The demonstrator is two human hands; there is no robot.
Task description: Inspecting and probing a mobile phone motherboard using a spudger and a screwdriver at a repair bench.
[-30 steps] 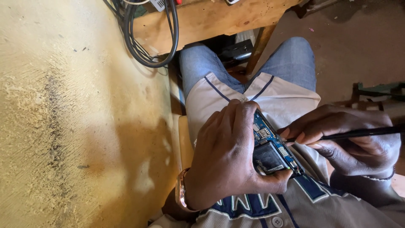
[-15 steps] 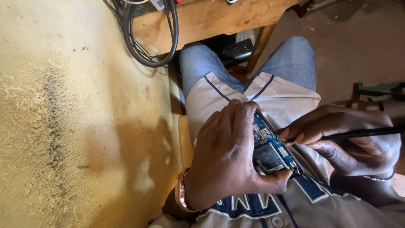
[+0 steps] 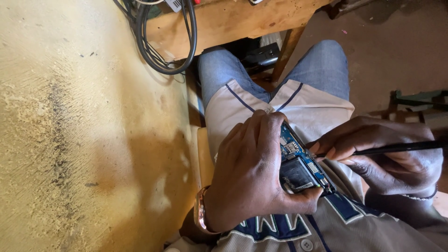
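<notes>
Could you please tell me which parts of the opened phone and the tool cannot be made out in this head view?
- Opened phone: its left part is hidden under the left hand.
- Thin black tool: its rear end is cut off by the right edge; its tip on the board is too small to identify.
- Right hand: the wrist leaves the frame.

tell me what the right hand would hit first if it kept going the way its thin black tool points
Probably the blue circuit board of the opened device gripped in the left hand; the thin black tool in the right hand points straight at it.
</notes>
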